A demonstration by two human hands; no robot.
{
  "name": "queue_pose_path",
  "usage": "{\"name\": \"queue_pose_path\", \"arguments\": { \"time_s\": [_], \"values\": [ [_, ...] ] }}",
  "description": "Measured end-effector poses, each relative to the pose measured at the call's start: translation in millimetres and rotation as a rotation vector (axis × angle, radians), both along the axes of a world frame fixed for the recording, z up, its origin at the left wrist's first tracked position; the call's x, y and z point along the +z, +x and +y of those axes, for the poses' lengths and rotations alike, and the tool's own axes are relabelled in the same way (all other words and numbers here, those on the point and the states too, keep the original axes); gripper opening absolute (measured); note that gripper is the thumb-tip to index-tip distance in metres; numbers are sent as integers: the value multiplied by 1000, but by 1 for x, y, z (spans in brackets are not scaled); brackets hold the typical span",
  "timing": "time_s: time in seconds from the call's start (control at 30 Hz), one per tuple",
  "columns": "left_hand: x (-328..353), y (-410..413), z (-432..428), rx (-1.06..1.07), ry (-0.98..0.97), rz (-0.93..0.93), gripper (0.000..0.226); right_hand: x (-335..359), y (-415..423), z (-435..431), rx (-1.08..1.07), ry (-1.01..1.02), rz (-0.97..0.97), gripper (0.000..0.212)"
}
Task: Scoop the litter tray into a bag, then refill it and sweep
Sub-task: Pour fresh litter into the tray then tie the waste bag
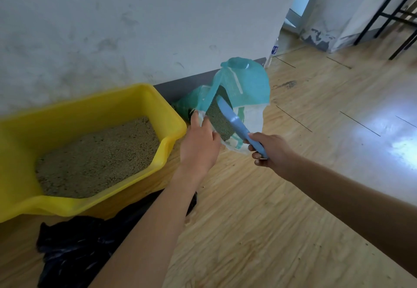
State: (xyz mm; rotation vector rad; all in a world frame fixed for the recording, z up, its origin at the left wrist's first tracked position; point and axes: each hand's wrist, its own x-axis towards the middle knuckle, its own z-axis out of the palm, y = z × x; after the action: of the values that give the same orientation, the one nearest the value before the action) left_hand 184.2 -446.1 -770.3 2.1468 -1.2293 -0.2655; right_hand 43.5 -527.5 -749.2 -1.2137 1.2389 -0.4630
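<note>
1. Litter tray: on the floor against the wall, granules inside.
2. Teal bag: just beside the tray; my left hand pinches its rim open.
3. Scoop: my right hand's grip is closed round the handle, blade inside the bag.
4. Step, I judge: refilling. Next: carry a level load to the tray.

Probably a home: plank floor, scuffed white wall, a yellow litter tray left of the left grip.
</note>
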Motion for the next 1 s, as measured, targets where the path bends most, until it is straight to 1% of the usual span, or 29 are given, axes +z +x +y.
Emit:
{"name": "queue_pose_path", "arguments": {
  "time_s": [0.1,0.2,0.27,0.37,0.5,0.63,0.8,0.9,1.0],
  "values": [
    [-1,1,2,-13,-33,-3,49,1,15,-13,56,10,115,28],
    [-3,1,2,-27,-51,-18,51,5,34,-32,150,22,216,16],
    [-4,2,2,-26,-67,2,52,8,46,-47,204,51,298,12],
    [-8,4,3,-24,-85,34,54,12,61,-68,274,78,452,14],
    [-17,8,5,-29,-87,4,57,12,81,-81,366,83,628,20],
    [-18,9,6,-40,-99,3,54,7,96,-84,422,-8,801,19],
    [-19,12,6,-51,-109,6,54,-13,106,-90,450,10,872,17],
    [-20,13,6,-59,-122,8,54,-25,111,-90,451,-27,920,15],
    [-21,14,8,-70,-133,29,54,-42,114,-88,441,-133,919,26]
  ]
}}
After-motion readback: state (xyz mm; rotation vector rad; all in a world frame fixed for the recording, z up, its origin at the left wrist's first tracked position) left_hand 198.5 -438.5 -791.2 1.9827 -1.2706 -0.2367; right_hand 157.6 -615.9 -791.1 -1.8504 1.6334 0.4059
